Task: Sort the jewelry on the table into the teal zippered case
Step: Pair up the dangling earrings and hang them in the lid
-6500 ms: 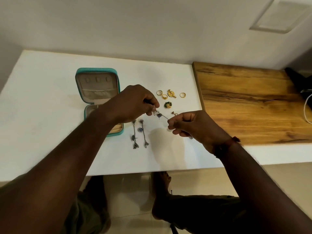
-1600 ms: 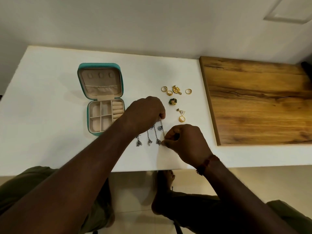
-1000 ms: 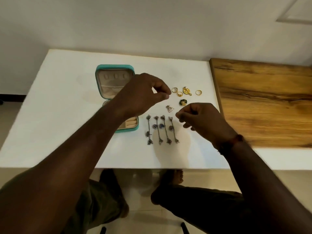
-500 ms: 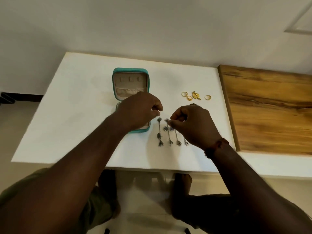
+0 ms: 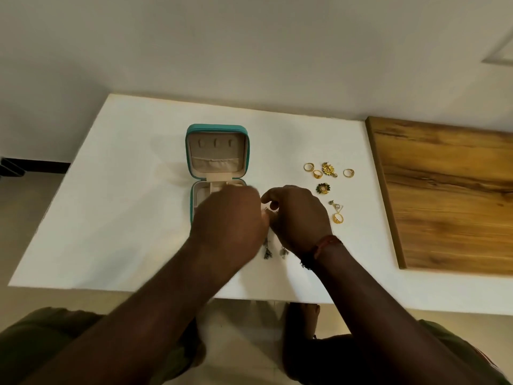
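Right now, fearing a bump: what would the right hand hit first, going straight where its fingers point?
Probably the left hand, just ahead of the right hand; the case lies beyond. Depth unclear.

Our two bare forearms rise from the lower corners of the frame and converge near its centre. Our left hand (image 5: 230, 218) is blurred, its back facing up, with the fingers curled down at its right edge. Our right hand (image 5: 301, 216) sits just beside it, knuckles up, the forefinger bent at the top and the other fingers tucked toward the left hand. The fingertips of both nearly meet. Whether either hand pinches anything we cannot tell. A reddish-brown thread band (image 5: 323, 247) circles our right wrist.
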